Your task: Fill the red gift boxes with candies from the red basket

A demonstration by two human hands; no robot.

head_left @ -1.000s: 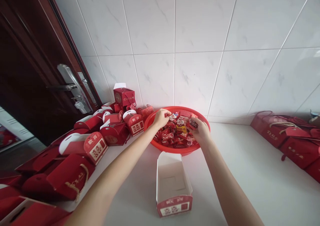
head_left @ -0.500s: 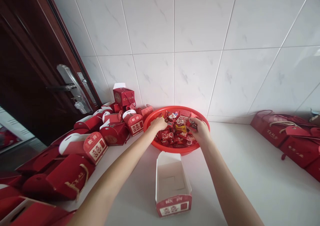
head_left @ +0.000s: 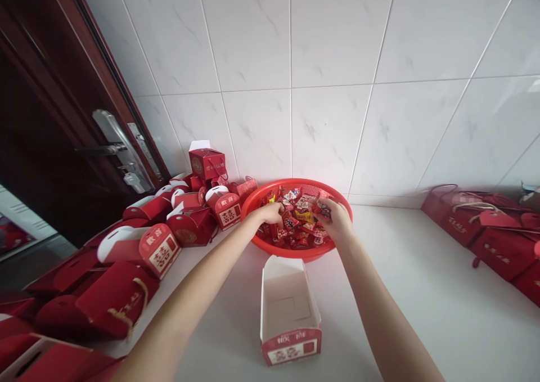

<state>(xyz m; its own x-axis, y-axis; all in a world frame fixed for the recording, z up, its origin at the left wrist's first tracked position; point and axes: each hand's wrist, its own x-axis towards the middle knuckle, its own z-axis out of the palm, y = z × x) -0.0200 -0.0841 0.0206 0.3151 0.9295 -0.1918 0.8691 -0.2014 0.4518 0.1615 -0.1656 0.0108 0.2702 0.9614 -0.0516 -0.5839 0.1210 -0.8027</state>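
A red plastic basket (head_left: 304, 254) full of wrapped candies (head_left: 304, 216) stands against the wall. Inside its left side, my left hand (head_left: 272, 213) has its fingers curled at a red-and-dark wrapped candy (head_left: 289, 222), pinching it. Over the right side of the heap, my right hand (head_left: 337, 220) is closed on a dark-and-red wrapped candy (head_left: 323, 209). Between my forearms and in front of the basket sits an open red-and-white gift box (head_left: 291, 309); its white inside shows no contents.
Many folded red gift boxes (head_left: 113, 297) are piled along the left, some stacked near the wall. More red boxes (head_left: 489, 236) with cord handles stand at the right. A dark wooden door (head_left: 42, 89) with a metal handle is at far left, beside the tiled wall (head_left: 329, 129).
My left hand has shifted a little right and down within the basket, and a candy now shows raised at its fingers. My right hand stays over the right side, still with its candy.
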